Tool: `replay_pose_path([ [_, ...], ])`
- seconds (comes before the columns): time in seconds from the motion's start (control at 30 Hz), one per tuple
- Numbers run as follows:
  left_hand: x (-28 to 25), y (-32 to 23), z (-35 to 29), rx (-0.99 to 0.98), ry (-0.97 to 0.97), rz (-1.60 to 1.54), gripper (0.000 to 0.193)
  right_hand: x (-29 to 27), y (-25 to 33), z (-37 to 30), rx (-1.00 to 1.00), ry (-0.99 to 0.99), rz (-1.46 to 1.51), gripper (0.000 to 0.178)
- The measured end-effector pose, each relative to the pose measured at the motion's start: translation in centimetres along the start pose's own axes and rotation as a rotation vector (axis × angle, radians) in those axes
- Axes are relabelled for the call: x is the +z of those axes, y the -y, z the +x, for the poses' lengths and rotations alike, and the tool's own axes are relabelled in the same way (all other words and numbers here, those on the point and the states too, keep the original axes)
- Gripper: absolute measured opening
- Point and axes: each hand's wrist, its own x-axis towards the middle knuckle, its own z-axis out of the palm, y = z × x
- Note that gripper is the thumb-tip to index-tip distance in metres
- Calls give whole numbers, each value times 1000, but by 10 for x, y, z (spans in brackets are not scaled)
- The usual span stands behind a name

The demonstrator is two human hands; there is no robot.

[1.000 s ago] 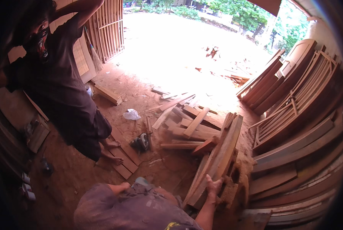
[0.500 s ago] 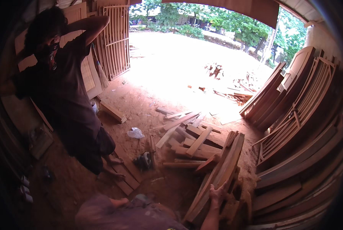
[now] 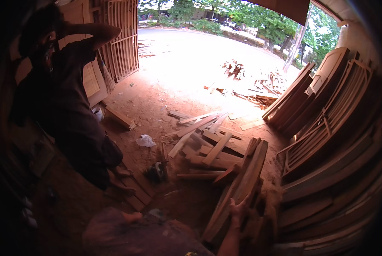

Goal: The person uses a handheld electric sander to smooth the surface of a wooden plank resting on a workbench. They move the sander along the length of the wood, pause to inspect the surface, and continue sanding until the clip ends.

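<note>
Long wooden planks [image 3: 251, 170] lean in a slanting stack to my right, their near ends low in the picture. My right hand [image 3: 238, 208] is closed on the edge of one plank, thumb on its upper side; the fingertips are partly hidden. A patch of skin at the lower middle, beside my dark clothing, seems to be my left hand [image 3: 133, 216]. Its fingers are too dark to make out, and so is anything it touches. Loose boards [image 3: 216, 149] lie crisscrossed just beyond the stack.
Another person [image 3: 71, 98] stands at left, an arm raised behind the head, feet by flat boards [image 3: 135, 187]. A dark rounded tool [image 3: 156, 170] and a white plastic bag [image 3: 145, 141] lie on the dirt floor. Door panels and frames [image 3: 327, 115] lean along the right wall.
The whole view has shifted slightly, so things sit a little farther left and higher. My right hand stays at the plank, its fingers slightly changed in pose.
</note>
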Motion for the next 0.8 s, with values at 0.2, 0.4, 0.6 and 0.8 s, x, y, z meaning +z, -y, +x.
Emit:
replay_pose_path([
  [0.2, -1, 3, -5, 3, 42, -4, 43, -11, 18, -3, 102, 66, 47, 113],
  [0.4, 5, 8, -8, 24, 36, -44, 42, -12, 14, 0, 96, 76, 79, 111],
  [0.6, 7, 12, -9, 67, 2, -113, 41, 3, -18, -1, -25, -37, -5, 112],
  [0.8, 24, 10, -6, -77, -59, -164, 41, -3, 7, 3, 90, 123, 90, 113],
])
